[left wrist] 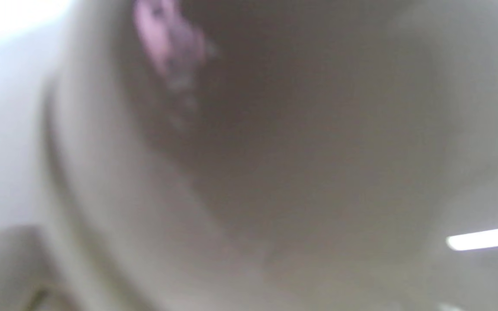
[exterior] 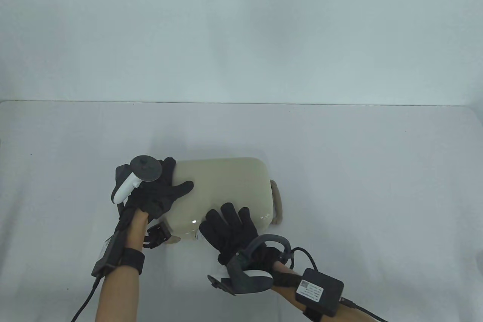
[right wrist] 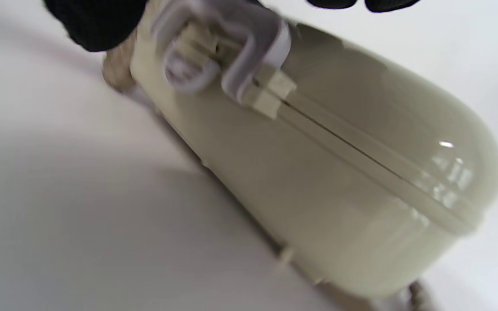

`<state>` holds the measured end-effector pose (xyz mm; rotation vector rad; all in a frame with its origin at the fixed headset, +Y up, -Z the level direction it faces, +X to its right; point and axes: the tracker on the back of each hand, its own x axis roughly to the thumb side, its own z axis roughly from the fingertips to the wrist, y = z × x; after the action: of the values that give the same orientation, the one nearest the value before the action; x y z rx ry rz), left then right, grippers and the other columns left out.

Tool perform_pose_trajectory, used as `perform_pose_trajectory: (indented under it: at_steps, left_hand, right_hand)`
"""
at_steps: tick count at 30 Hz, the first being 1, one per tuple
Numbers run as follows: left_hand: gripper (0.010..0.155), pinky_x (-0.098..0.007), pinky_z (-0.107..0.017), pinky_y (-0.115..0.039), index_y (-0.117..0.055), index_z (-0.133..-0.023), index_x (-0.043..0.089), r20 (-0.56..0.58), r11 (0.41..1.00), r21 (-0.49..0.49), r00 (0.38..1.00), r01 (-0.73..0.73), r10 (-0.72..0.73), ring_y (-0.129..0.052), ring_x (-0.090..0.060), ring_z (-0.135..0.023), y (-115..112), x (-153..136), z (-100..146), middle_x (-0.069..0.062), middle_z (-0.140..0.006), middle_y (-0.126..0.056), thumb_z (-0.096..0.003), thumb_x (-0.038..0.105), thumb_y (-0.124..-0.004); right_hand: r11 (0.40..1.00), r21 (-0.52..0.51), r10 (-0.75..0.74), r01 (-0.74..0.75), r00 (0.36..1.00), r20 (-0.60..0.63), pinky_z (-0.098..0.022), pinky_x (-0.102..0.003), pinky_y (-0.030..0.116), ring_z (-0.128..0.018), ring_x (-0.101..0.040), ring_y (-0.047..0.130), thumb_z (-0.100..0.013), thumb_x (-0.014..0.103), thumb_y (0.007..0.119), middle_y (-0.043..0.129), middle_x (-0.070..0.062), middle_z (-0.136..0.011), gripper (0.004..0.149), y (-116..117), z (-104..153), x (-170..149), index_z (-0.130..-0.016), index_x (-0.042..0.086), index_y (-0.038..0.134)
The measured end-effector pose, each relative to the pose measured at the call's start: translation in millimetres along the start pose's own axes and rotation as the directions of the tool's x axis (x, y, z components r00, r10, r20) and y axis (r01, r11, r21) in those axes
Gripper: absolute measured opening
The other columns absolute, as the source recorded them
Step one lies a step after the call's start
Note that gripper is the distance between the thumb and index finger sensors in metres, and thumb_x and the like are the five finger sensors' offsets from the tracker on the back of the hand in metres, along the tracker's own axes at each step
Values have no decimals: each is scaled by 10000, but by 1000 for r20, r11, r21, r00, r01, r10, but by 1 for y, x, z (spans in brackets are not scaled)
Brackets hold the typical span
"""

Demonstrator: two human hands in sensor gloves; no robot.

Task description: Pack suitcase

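Observation:
A small cream hard-shell suitcase (exterior: 226, 190) lies closed and flat on the table. My left hand (exterior: 160, 190) rests spread on its left end, thumb on the lid. My right hand (exterior: 230, 227) rests on the lid's front edge, fingers spread. In the right wrist view the suitcase (right wrist: 339, 194) shows its closed seam and a pale latch (right wrist: 227, 56) near my thumb (right wrist: 97, 21). The left wrist view is a blurred close-up of the cream shell (left wrist: 275, 194).
A tan wheel or handle piece (exterior: 278, 201) sticks out at the suitcase's right end. Another tan piece (exterior: 175, 239) shows at its front left corner. The white table (exterior: 358, 156) stretches around it, with a white wall behind.

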<state>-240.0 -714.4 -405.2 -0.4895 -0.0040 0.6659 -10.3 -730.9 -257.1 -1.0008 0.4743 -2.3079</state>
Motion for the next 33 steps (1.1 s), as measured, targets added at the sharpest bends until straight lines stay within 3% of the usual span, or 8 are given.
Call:
perform_pose_trajectory:
  at_steps: [3, 5, 9, 14, 17, 20, 28, 33]
  left_hand:
    - [993, -528, -824, -365, 0, -1068, 325, 8, 1000, 6, 1000, -23, 23, -152, -408, -1121, -1, -2, 0, -83, -1154, 58, -414, 735, -625]
    - [989, -528, -823, -368, -3, -1069, 323, 19, 999, 8, 999, -40, 40, -150, -415, -1117, -1, -3, 0, -88, -1152, 60, -419, 726, -631]
    - [986, -526, -818, -396, -20, -1075, 319, 44, 997, 19, 996, -75, 74, -162, -434, -1109, -1, -5, 0, -95, -1151, 53, -423, 711, -648]
    - [981, -525, -818, -397, -27, -1075, 322, 49, 996, 15, 995, -90, 89, -165, -434, -1108, -1, -7, 0, -92, -1151, 49, -425, 701, -658]
    - [975, -528, -816, -396, -30, -1076, 318, 55, 995, 11, 994, -97, 96, -163, -439, -1106, -1, -7, 0, -95, -1149, 51, -430, 692, -658]
    - [971, -526, -817, -397, -34, -1076, 321, 57, 995, 9, 993, -101, 101, -165, -435, -1107, -1, -7, 0, -90, -1150, 48, -430, 688, -660]
    - [967, -504, -825, -417, -57, -1081, 329, 64, 997, 17, 995, -80, 79, -192, -408, -1119, 0, -6, -2, -72, -1164, 19, -422, 693, -665]
    - [961, -503, -824, -413, -60, -1077, 334, 59, 998, 0, 997, -57, 57, -186, -400, -1118, 3, -4, -4, -71, -1163, 11, -419, 694, -661]
  right_hand:
    - [991, -7, 133, -133, 991, 11, -710, -691, 531, -1055, -606, 423, -444, 627, 689, 119, -246, -1177, 1101, 17, -13, 13, -1060, 59, -26]
    - [973, -81, 217, -218, 976, -14, -703, -676, 565, -1045, -599, 472, -447, 604, 706, 140, -252, -1172, 1108, 21, -15, 15, -1048, 52, -43]
    - [958, -156, 235, -241, 970, -54, -712, -662, 566, -1050, -563, 494, -462, 567, 704, 145, -224, -1171, 1080, 29, -13, 15, -1038, 65, -59]
    - [977, -146, 153, -158, 987, -43, -739, -637, 556, -1080, -513, 477, -486, 623, 547, 160, -157, -1188, 933, 25, -11, 7, -1054, 151, -22]
    - [989, -139, 47, -52, 998, -39, -759, -602, 561, -1097, -456, 501, -515, 576, 430, 211, -75, -1200, 741, 17, -10, -1, -1066, 249, 58]
    - [989, -145, -22, 17, 999, -37, -767, -588, 560, -1105, -422, 506, -523, 539, 382, 238, -26, -1199, 651, 14, -13, -8, -1065, 299, 116]
    - [977, -214, -20, 6, 998, -61, -762, -549, 582, -1080, -379, 558, -534, 489, 381, 312, 12, -1179, 572, 17, -15, -11, -1052, 333, 194]
    - [987, -145, -73, 67, 997, -40, -763, -545, 589, -1084, -374, 561, -520, 525, 396, 321, 16, -1184, 604, 8, -18, -19, -1059, 333, 203]
